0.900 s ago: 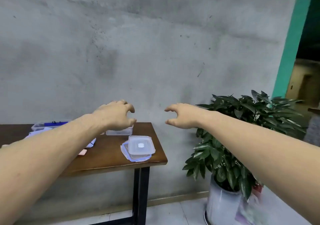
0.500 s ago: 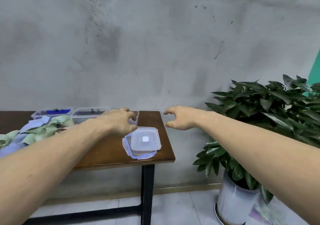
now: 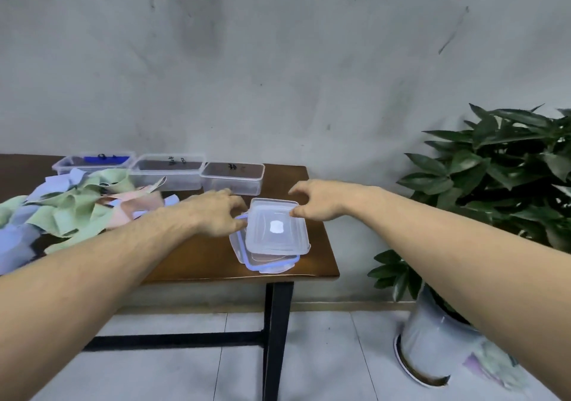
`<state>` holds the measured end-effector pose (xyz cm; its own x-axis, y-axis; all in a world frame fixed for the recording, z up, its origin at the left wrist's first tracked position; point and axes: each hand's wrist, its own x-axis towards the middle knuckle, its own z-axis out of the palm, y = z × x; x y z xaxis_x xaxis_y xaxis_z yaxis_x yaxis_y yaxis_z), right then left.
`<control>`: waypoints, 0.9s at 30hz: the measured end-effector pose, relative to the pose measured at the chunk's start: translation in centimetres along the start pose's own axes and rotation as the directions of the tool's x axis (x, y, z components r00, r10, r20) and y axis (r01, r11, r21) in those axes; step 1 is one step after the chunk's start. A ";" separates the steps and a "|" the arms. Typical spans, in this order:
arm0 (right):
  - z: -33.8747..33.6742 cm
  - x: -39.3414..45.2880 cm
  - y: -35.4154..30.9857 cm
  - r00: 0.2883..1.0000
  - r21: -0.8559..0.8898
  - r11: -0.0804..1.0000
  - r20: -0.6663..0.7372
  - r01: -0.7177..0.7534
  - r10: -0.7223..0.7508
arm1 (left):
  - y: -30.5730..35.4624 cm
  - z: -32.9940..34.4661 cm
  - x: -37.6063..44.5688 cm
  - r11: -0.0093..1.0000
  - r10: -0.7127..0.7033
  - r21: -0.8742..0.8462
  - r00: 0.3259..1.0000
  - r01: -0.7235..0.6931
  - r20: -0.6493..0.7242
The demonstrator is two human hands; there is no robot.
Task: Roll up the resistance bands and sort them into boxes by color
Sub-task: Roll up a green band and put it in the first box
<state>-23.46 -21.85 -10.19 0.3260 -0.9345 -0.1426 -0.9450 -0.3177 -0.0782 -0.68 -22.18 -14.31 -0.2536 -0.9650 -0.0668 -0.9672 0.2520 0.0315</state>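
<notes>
Single head-worn wide-angle view: looks forward and slightly down from standing height, facing a grey wall [image 3: 278, 60]; bench [image 3: 200, 258] end at arm's reach, floor [image 3: 324, 354] visible below.

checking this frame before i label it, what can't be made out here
- Head view: writing on the three boxes is too small and blurred.
- Band pile is cut off by the left edge.
- Left hand hides whether its fingertips touch the lid stack.
</notes>
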 end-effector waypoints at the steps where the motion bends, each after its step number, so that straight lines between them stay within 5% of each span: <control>1: 0.3 1.1 -0.3 1.000 0.009 1.000 0.004 0.001 -0.001 | -0.9 0.4 0.7 1.000 0.008 -0.012 1.000 -0.008 0.005; 15: 6.0 14.3 -9.4 0.999 0.124 0.992 -0.001 0.037 -0.037 | -14.5 5.6 6.3 0.990 0.140 -0.033 0.990 -0.140 -0.021; 27: 9.3 24.8 -12.8 0.995 0.153 0.984 0.021 0.093 -0.097 | -24.3 7.2 10.7 0.988 0.105 -0.095 0.975 -0.125 -0.196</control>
<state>-3.01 -39.45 -21.93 0.4168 -0.8956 -0.1554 -0.8952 -0.3748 -0.2410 20.04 -38.14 -22.95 -0.3460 -0.9287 0.1337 -0.9221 0.3629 0.1342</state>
